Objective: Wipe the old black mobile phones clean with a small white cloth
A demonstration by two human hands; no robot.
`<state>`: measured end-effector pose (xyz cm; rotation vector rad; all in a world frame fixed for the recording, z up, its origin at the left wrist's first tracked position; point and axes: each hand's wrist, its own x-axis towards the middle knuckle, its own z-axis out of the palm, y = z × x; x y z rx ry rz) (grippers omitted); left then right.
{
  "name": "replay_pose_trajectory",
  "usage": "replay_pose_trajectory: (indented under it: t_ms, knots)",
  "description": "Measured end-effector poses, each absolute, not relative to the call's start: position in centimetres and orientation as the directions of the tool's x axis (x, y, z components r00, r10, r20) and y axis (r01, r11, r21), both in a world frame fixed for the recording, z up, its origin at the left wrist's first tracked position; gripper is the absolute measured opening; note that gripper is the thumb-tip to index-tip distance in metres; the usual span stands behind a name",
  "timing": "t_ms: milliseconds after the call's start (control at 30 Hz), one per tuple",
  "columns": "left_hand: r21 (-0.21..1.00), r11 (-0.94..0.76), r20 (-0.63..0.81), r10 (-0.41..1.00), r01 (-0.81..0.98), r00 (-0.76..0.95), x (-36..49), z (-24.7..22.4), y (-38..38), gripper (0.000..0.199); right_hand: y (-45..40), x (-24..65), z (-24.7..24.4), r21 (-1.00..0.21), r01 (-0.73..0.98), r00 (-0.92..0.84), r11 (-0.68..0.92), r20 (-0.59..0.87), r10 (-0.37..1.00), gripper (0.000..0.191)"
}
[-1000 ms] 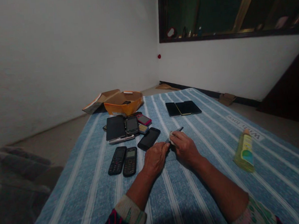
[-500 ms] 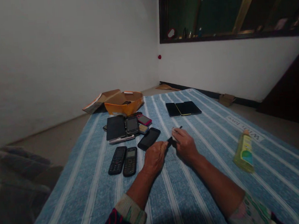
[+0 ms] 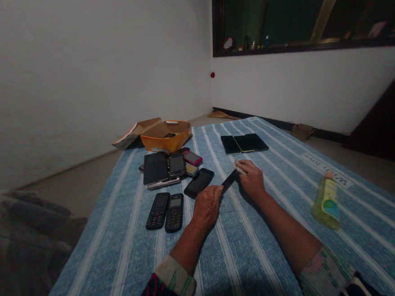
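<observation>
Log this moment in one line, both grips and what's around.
left grip: holds dark slim device | right grip: pale wad at device's far end | nearby: black phone flat on striped cloth

This looked like a room in a home: a plain white wall point(image 3: 86, 61) rose at ten o'clock, and a dark-framed window point(image 3: 293, 15) stood between one and two o'clock, small bottle-like items point(image 3: 254, 45) along its ledge. The blue striped cloth point(image 3: 238, 253) at six o'clock bore the printed words "With love" point(image 3: 326, 170) just past three.
</observation>
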<state>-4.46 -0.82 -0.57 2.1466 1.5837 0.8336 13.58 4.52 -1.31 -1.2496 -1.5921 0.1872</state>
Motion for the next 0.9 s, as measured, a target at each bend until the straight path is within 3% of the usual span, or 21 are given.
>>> replay_pose_trajectory:
  t_ms: [100, 200, 300, 500, 567, 633, 733, 833, 900]
  knots:
    - [0.607, -0.304, 0.239, 0.951, 0.734, 0.196, -4.5, -0.4, -0.8, 0.032, 5.7, 13.6, -1.5, -0.803, 0.466, 0.243, 0.372, 0.520, 0.819, 0.036]
    - [0.630, -0.310, 0.246, 0.949, 0.712, 0.196, -4.5, -0.4, -0.7, 0.032, 6.6, 13.5, -2.2, -0.947, 0.189, 0.334, 0.260, 0.311, 0.890, 0.034]
    - [0.650, -0.312, 0.243, 0.949, 0.693, 0.199, -4.5, -0.4, -0.6, 0.033, 7.1, 13.4, -3.0, -0.990, -0.026, 0.314, 0.137, 0.122, 0.942, 0.035]
    - [0.646, -0.303, 0.255, 0.951, 0.701, 0.176, -4.6, -0.2, -0.7, 0.034, 7.0, 13.8, -3.2, -0.995, -0.024, 0.273, 0.096, 0.086, 0.958, 0.027]
    - [0.663, -0.300, 0.249, 0.952, 0.686, 0.176, -4.6, -0.2, -0.7, 0.034, 6.7, 13.8, -2.5, -0.988, 0.043, 0.304, 0.149, 0.155, 0.940, 0.029]
    - [0.677, -0.303, 0.251, 0.952, 0.670, 0.177, -4.7, -0.2, -0.7, 0.034, 6.3, 13.6, -1.8, -0.930, 0.220, 0.316, 0.293, 0.352, 0.881, 0.031]
    - [0.695, -0.315, 0.268, 0.948, 0.647, 0.174, -4.6, -0.2, -0.6, 0.032, 5.2, 12.6, -1.2, -0.658, 0.526, 0.135, 0.539, 0.691, 0.711, 0.034]
    - [0.720, -0.326, 0.288, 0.944, 0.613, 0.163, -4.6, -0.4, -0.5, 0.033, 3.8, 11.1, -1.2, -0.405, 0.631, -0.140, 0.662, 0.780, 0.610, 0.034]
    - [0.734, -0.331, 0.299, 0.941, 0.593, 0.155, -4.5, -0.6, -0.5, 0.035, 3.2, 10.4, -1.4, -0.311, 0.662, -0.241, 0.682, 0.774, 0.586, 0.031]
